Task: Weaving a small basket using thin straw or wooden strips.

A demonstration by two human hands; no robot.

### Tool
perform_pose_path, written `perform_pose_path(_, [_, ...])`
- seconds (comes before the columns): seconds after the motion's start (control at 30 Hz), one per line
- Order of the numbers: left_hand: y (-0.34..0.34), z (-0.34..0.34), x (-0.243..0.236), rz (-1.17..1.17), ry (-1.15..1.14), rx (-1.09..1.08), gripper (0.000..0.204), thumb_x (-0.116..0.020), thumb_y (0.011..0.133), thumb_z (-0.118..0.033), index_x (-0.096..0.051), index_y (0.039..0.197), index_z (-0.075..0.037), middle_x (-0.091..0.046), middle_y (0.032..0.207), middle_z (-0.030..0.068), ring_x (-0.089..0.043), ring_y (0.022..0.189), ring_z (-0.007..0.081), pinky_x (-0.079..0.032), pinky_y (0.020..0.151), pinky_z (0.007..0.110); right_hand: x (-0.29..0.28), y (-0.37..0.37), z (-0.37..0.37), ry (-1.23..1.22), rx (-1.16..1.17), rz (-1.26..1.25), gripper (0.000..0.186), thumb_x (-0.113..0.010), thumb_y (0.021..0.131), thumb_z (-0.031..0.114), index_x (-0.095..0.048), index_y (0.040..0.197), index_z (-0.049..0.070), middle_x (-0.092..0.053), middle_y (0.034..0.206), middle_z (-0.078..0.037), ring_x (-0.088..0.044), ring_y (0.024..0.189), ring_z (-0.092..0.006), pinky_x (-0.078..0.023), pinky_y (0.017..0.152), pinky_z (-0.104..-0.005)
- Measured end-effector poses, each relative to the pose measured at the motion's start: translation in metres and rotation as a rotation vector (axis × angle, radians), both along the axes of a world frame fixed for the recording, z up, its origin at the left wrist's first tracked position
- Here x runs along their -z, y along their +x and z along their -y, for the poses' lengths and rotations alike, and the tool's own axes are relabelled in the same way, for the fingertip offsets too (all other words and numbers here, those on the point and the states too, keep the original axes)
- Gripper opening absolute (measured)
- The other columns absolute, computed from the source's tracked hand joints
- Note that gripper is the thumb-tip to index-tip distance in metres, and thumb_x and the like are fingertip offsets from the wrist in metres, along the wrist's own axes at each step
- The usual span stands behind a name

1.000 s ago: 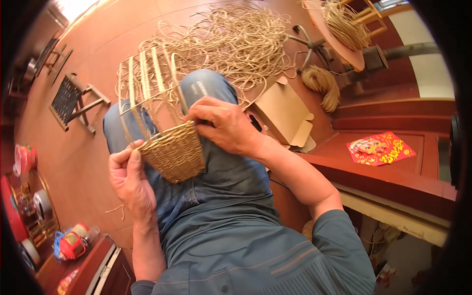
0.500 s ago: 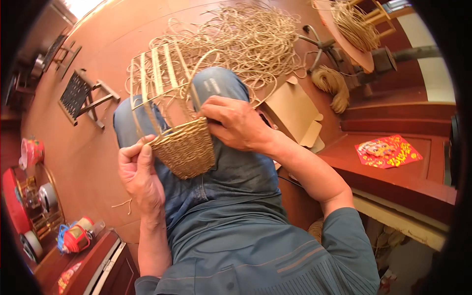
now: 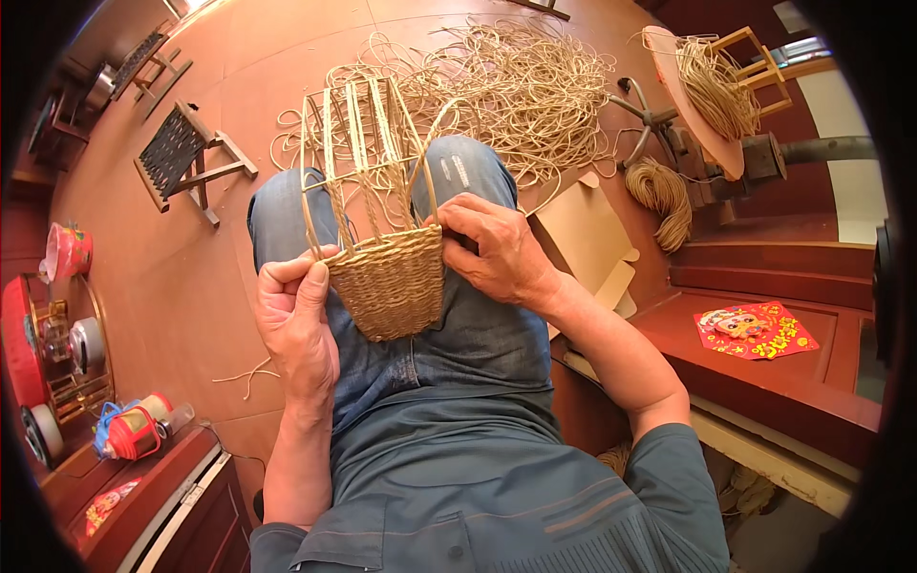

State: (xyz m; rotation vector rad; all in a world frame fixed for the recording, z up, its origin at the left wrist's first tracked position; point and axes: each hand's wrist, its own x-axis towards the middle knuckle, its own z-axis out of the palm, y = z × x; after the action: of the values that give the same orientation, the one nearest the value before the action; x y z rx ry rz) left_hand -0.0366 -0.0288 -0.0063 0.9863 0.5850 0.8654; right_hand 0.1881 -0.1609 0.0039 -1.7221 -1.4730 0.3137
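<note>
The fingertips of the right hand [image 3: 501, 256] and the inside of the basket are partly hidden, and a dark fisheye border cuts off the room's edges. Mid-frame, over a lap in faded blue jeans [image 3: 478, 339], is a small golden-brown woven-fibre basket [image 3: 390, 286]: a tightly woven, tapering body with pale strips rising from the rim as an open cage. The left hand [image 3: 298, 320] pinches the rim's left corner; the right grips its right corner. Tangled tan cord [image 3: 516, 95] heaps on the reddish-brown floor [image 3: 210, 286], upper centre; a black-seated wooden stool [image 3: 181, 158] stands upper left.
</note>
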Motion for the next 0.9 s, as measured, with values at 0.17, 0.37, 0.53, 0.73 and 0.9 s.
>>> perform_pose_path(0.17, [0.001,0.000,-0.001,0.002,-0.018,-0.007,0.010,-0.066,0.104,-0.002,-0.061,0.112,-0.002,-0.074,0.119,0.0179,-0.068,0.111,0.0166,-0.050,0.106,0.031,-0.003,-0.001,0.002,-0.051,0.056,-0.058,0.016,-0.071,0.088,0.004,-0.070,0.103,0.000,-0.069,0.094,-0.014,-0.071,0.080,-0.0325,-0.057,0.072,-0.0385])
perform_pose_path(0.37, [0.000,0.000,0.000,0.000,-0.016,-0.005,0.010,-0.066,0.104,-0.002,-0.060,0.112,-0.002,-0.075,0.119,0.0176,-0.068,0.110,0.0161,-0.050,0.105,0.031,-0.006,-0.001,0.001,-0.077,0.073,-0.100,0.013,-0.072,0.087,0.003,-0.074,0.100,0.000,-0.071,0.091,-0.014,-0.072,0.076,-0.0296,-0.057,0.069,-0.0366])
perform_pose_path(0.53, [0.002,0.001,-0.001,0.004,-0.024,0.003,0.010,-0.066,0.104,-0.002,-0.060,0.112,-0.002,-0.075,0.119,0.0178,-0.068,0.110,0.0159,-0.050,0.105,0.031,-0.004,0.001,0.001,-0.022,0.104,-0.083,0.012,-0.071,0.087,0.002,-0.074,0.098,0.001,-0.071,0.089,-0.014,-0.072,0.074,-0.0273,-0.057,0.068,-0.0357])
perform_pose_path(0.73, [0.002,0.001,-0.001,-0.007,-0.018,-0.004,0.010,-0.067,0.104,-0.002,-0.061,0.112,-0.002,-0.075,0.118,0.0177,-0.068,0.109,0.0155,-0.051,0.105,0.031,-0.009,0.008,0.002,-0.043,0.181,-0.236,0.010,-0.066,0.087,0.000,-0.074,0.094,0.000,-0.068,0.085,-0.005,-0.064,0.067,-0.0127,-0.052,0.061,-0.0274])
perform_pose_path(0.9, [0.003,0.002,-0.002,-0.019,-0.011,-0.008,0.010,-0.067,0.104,-0.002,-0.061,0.112,-0.001,-0.075,0.118,0.0174,-0.069,0.108,0.0152,-0.051,0.104,0.031,-0.005,0.026,0.010,-0.122,0.020,-1.173,0.014,-0.060,0.090,0.011,-0.068,0.088,-0.001,-0.064,0.110,-0.009,-0.061,0.078,-0.0112,-0.051,0.075,-0.0233])
